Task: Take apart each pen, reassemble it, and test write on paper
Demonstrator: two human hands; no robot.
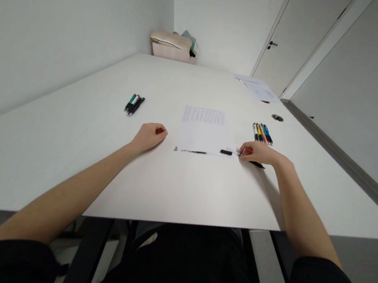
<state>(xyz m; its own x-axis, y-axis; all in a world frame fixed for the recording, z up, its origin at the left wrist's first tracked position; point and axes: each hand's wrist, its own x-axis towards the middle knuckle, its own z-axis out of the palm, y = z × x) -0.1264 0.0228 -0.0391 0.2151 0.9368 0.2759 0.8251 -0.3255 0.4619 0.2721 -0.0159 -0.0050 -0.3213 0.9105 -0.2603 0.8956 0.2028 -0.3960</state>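
My right hand [258,153] is closed in a pinch at the right of the row of pen parts. Its fingertips are on a pen barrel [258,164], whose black end shows below the hand; the fingers cover its middle. Just left of those fingertips lies a short black pen piece [226,152]. A thin pen refill [201,152], a small spring [184,150] and a small grey tip [175,148] lie further left along the near edge of a written sheet of paper [203,134]. My left hand [150,136] rests on the table left of the sheet, fingers loosely curled, with nothing visible in them.
Several pens [134,105] lie together at the left, and several coloured pens [262,133] lie behind my right hand. More papers [259,89] and a round table grommet [277,118] are at the far right. A box with cloths [173,47] stands beyond the white table [183,186].
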